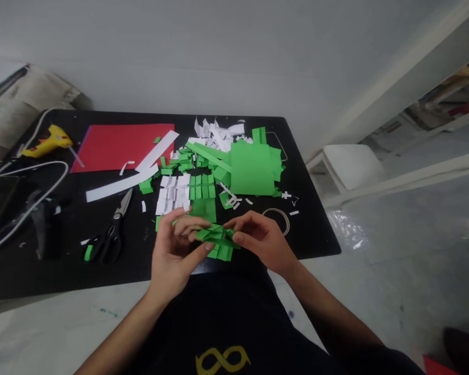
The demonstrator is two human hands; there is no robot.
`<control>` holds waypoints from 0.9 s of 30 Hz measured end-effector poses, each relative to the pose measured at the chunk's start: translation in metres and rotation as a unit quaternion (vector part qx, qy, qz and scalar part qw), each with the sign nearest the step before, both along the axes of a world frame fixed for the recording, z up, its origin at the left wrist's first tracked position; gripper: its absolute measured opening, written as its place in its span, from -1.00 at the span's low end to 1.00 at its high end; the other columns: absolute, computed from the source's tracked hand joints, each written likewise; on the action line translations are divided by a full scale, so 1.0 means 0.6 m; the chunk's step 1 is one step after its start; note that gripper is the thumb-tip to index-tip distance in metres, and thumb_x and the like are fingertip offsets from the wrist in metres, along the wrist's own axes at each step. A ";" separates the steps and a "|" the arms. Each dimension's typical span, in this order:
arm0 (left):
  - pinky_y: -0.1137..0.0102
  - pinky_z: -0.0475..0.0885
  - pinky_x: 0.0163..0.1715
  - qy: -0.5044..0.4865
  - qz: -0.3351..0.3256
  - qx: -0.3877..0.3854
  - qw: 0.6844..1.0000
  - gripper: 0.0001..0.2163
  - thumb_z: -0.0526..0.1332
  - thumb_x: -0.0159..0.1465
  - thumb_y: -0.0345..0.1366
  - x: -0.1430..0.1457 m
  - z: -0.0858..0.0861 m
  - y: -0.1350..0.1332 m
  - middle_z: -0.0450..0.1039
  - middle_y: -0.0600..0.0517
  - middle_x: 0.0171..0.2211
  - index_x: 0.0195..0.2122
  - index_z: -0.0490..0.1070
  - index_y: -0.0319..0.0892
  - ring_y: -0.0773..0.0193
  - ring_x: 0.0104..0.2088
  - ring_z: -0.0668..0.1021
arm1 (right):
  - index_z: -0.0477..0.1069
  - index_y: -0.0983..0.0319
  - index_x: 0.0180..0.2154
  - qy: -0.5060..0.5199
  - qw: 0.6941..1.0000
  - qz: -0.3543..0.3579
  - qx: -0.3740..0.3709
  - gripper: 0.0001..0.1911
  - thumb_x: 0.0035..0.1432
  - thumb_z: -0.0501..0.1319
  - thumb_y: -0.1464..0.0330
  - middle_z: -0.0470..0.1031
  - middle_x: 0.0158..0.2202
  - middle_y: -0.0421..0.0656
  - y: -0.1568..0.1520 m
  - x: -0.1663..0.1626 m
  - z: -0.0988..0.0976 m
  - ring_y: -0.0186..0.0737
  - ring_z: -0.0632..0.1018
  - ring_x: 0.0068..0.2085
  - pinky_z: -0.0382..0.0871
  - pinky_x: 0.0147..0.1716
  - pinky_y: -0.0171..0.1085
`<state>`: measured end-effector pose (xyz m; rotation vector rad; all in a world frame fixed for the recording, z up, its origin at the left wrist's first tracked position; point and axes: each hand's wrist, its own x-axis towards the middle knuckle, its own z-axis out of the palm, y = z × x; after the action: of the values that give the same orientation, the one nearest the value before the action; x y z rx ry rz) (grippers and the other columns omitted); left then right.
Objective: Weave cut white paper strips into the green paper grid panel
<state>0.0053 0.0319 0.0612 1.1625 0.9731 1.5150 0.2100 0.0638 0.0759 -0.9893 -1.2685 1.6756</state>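
Between both hands, close to the table's front edge, is a folded green paper piece (218,235) with several creased flaps. My left hand (177,245) grips its left end, thumb below and fingers above. At its right end my right hand (263,237) pinches the paper between thumb and fingers. Just beneath it more creased green paper (222,253) shows. Beyond the hands lie slit and folded white paper pieces (174,194) and a similar slit green paper piece (202,186), partly covered by my left fingers at the near side.
Black-handled scissors (111,237) lie left on the black table (140,268), near a yellow glue gun (49,143) with its cord. A red sheet (121,146), white strips (117,185), stacked green sheets (252,169) and white scraps (219,133) are behind. A beige ring (283,219) lies right.
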 end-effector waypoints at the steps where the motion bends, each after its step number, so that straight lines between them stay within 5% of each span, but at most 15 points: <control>1: 0.44 0.57 -0.22 0.005 0.003 0.002 1.000 -0.43 0.44 0.17 -0.53 0.000 0.000 0.000 0.62 0.05 -0.18 0.14 0.31 -0.01 0.32 -0.21 0.63 | 0.52 0.17 -0.30 -0.006 1.000 0.002 0.004 -0.69 0.18 0.48 0.11 0.67 -0.12 -0.09 0.000 0.001 0.002 -0.18 0.64 -0.12 0.57 -0.06 -0.11; 6: 0.47 0.55 -0.25 0.014 0.024 -0.003 1.000 -0.50 0.45 0.18 -0.51 -0.001 0.002 -0.003 0.61 0.11 -0.27 0.09 0.36 -0.03 0.38 -0.33 0.60 | 0.60 0.16 -0.17 -0.010 0.999 0.029 0.016 -0.64 0.38 0.27 0.01 0.65 -0.08 -0.07 0.001 0.009 0.016 -0.17 0.63 -0.09 0.58 -0.08 -0.11; 11: 0.46 0.56 -0.28 0.022 0.042 -0.021 0.999 -0.53 0.46 0.17 -0.48 -0.004 0.001 -0.006 0.62 0.12 -0.29 0.05 0.37 -0.05 0.36 -0.33 0.61 | 0.56 0.10 0.02 0.017 0.997 0.048 0.051 -0.57 0.14 0.53 0.22 0.54 0.10 -0.09 -0.009 0.012 0.018 -0.12 0.59 0.10 0.56 0.11 -0.08; 15: 0.45 0.55 -0.27 0.028 0.046 -0.022 0.998 -0.53 0.46 0.17 -0.49 -0.003 -0.001 -0.007 0.61 0.13 -0.30 0.05 0.38 -0.05 0.36 -0.34 0.61 | 0.54 0.04 0.09 -0.041 0.991 -0.004 0.127 -0.46 0.07 0.57 0.31 0.38 0.18 -0.08 -0.022 0.003 0.015 -0.09 0.54 0.15 0.60 0.08 -0.11; 27: 0.48 0.55 -0.28 0.030 0.039 0.000 0.999 -0.54 0.43 0.17 -0.54 0.007 0.005 -0.013 0.59 0.15 -0.35 0.04 0.39 -0.06 0.38 -0.36 0.59 | 0.61 0.09 -0.03 -0.229 0.917 -0.036 0.326 -0.82 0.36 0.34 0.39 0.44 -0.06 -0.09 -0.021 0.000 0.028 -0.11 0.58 0.01 0.56 0.03 -0.07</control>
<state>0.0092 0.0243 0.0643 1.1869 1.0700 1.5494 0.2099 0.0510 0.0925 -1.0050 -1.9010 0.8580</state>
